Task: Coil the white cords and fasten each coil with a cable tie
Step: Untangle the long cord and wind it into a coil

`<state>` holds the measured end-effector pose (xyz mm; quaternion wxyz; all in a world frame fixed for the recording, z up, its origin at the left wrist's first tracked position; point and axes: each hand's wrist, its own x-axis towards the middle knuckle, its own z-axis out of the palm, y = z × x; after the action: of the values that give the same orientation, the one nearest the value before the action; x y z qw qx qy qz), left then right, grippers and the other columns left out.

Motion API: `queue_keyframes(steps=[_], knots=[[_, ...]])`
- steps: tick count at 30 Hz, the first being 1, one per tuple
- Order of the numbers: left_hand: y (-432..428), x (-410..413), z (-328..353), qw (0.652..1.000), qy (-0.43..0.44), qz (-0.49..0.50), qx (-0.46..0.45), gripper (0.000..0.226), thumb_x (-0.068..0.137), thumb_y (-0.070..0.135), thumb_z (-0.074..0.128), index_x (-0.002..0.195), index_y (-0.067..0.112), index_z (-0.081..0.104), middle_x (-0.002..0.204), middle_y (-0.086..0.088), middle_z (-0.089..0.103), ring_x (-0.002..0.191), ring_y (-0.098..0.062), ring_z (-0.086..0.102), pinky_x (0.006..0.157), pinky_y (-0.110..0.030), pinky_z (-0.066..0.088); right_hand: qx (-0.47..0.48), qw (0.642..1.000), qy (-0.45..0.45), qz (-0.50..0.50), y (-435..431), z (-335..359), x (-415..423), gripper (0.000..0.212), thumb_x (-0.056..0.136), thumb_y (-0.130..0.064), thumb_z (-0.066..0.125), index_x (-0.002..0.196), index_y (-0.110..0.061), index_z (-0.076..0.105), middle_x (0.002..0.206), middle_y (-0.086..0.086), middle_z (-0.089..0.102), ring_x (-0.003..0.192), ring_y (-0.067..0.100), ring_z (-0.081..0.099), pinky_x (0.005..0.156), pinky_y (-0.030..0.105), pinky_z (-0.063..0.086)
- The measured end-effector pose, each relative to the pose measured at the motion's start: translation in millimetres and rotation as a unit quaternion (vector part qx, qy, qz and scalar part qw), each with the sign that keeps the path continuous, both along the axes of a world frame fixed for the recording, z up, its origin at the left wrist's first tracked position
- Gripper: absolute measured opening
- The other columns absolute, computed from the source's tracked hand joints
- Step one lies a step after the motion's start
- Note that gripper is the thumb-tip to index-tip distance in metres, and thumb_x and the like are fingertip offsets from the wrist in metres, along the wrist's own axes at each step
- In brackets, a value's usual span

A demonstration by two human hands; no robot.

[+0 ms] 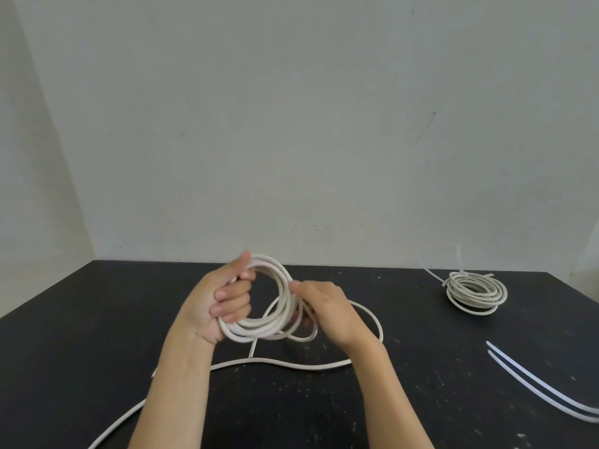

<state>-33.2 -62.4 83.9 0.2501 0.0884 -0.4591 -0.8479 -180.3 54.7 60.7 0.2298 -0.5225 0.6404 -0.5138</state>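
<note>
The left grip (220, 303) clasps the white cord coil (259, 327); the right grip (327, 311) pinches its loops

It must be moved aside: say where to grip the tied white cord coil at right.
Grip the tied white cord coil at its near rim, from above: it lies flat on the black table, its white cable tie tails jutting from the far left.

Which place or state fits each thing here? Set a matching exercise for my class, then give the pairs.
1 left hand
2 right hand
3 finished coil
4 spare cable ties

A lie flat at the right edge of the table
B sits far right, tied
C grips the held coil on its left
D holds its right side

Pairs: 1-C, 2-D, 3-B, 4-A
</note>
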Motion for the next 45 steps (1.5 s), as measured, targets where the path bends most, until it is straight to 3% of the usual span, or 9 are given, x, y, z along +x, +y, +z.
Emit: queue_keyframes(steps=[7, 12, 15, 18, 22, 34, 40, 42, 45], knots=[[-11, 28, 13, 0.989, 0.085, 0.122, 0.029, 0.042, 0.050, 0.040, 0.086, 0.048, 0.017, 0.051, 0.024, 0.008, 0.027, 0.016, -0.007, 0.027, 0.024, -0.013, 0.022, 0.079, 0.978, 0.191, -0.008, -12, -17, 5, 0.020, 0.083, -0.024, 0.060, 0.066, -0.021, 0.050, 0.066, -0.003, 0.053, 0.061, 0.010, 0.045, 0.060, 0.026, 0.038], [-13, 33, 11, 0.968, 0.112, 0.216, 0.058, 0.045, 0.088, 0.036, 0.049, 0.047, 0.018, 0.048, 0.026, 0.008, 0.028, 0.018, -0.009, 0.025, 0.025, -0.014, 0.021, 0.068, 0.982, 0.133, -0.114, -16, -37, -10, 0.009, 0.094, -0.031, 0.053, 0.086, -0.030, 0.049, 0.085, 0.000, 0.055, 0.068, 0.013, 0.051, 0.059, 0.024, 0.042], [-12, 28, 8, 0.963, 0.124, 0.233, 0.047, 0.050, 0.095, 0.033, 0.043, 0.048, 0.018, 0.049, 0.027, 0.008, 0.029, 0.019, -0.009, 0.026, 0.026, -0.014, 0.022, -0.049, 0.898, 0.271, -0.343, -16, -27, -14, 0.014, 0.097, -0.019, 0.048, 0.096, -0.011, 0.058, 0.070, 0.000, 0.056, 0.082, 0.029, 0.053, 0.064, 0.038, 0.043], [-11, 30, 11, 0.955, 0.138, 0.259, 0.036, 0.049, 0.095, 0.032, 0.042, 0.049, 0.019, 0.049, 0.029, 0.009, 0.030, 0.020, -0.008, 0.027, 0.027, -0.014, 0.023, -0.119, 0.854, 0.227, -0.453, -5, -18, -22, 0.019, 0.098, -0.015, 0.045, 0.101, -0.006, 0.061, 0.075, 0.006, 0.064, 0.089, 0.032, 0.049, 0.069, 0.039, 0.039], [-13, 27, 9, 0.937, 0.068, 0.343, 0.005, 0.037, 0.094, 0.029, 0.048, 0.060, 0.016, 0.043, 0.032, 0.010, 0.026, 0.023, -0.005, 0.022, 0.032, -0.016, 0.020, -0.059, 0.949, 0.071, -0.303, 11, -12, -37, 0.022, 0.100, -0.029, 0.041, 0.090, -0.016, 0.056, 0.062, -0.001, 0.050, 0.062, 0.021, 0.044, 0.056, 0.031, 0.034], [11, -32, -27, 0.856, -0.194, 0.374, -0.298, 0.047, 0.096, 0.036, 0.045, 0.062, 0.005, 0.053, 0.050, -0.003, 0.057, 0.044, -0.010, 0.052, 0.048, -0.023, 0.043, 0.108, 0.905, 0.412, -0.007, 3, 31, 35, 0.023, 0.078, -0.023, 0.054, 0.069, -0.008, 0.068, 0.064, 0.009, 0.063, 0.063, 0.026, 0.056, 0.061, 0.034, 0.049], [24, -37, -29, 0.891, -0.240, 0.164, -0.350, 0.038, 0.095, 0.025, 0.048, 0.068, 0.005, 0.066, 0.058, -0.011, 0.058, 0.055, -0.014, 0.051, 0.054, -0.025, 0.040, 0.045, 0.967, 0.251, 0.012, 10, 32, 22, 0.018, 0.081, -0.014, 0.062, 0.067, -0.014, 0.073, 0.047, -0.012, 0.057, 0.051, 0.007, 0.052, 0.053, 0.015, 0.037], [30, -38, -29, 0.922, -0.224, 0.107, -0.296, 0.048, 0.094, 0.012, 0.044, 0.048, 0.012, 0.060, 0.045, -0.007, 0.048, 0.041, -0.015, 0.042, 0.046, -0.023, 0.034, 0.016, 0.987, 0.158, -0.006, 12, 29, 17, 0.012, 0.082, -0.015, 0.066, 0.075, -0.014, 0.076, 0.061, -0.007, 0.068, 0.060, 0.003, 0.062, 0.062, 0.018, 0.049], [33, -41, -30, 0.970, -0.178, 0.047, -0.157, 0.037, 0.095, 0.018, 0.044, 0.065, 0.009, 0.064, 0.036, -0.001, 0.029, 0.027, -0.011, 0.024, 0.040, -0.020, 0.015, -0.021, 0.996, 0.086, -0.033, 8, 24, 13, 0.007, 0.080, -0.018, 0.072, 0.079, -0.021, 0.078, 0.074, -0.005, 0.074, 0.075, 0.004, 0.067, 0.075, 0.023, 0.054]])
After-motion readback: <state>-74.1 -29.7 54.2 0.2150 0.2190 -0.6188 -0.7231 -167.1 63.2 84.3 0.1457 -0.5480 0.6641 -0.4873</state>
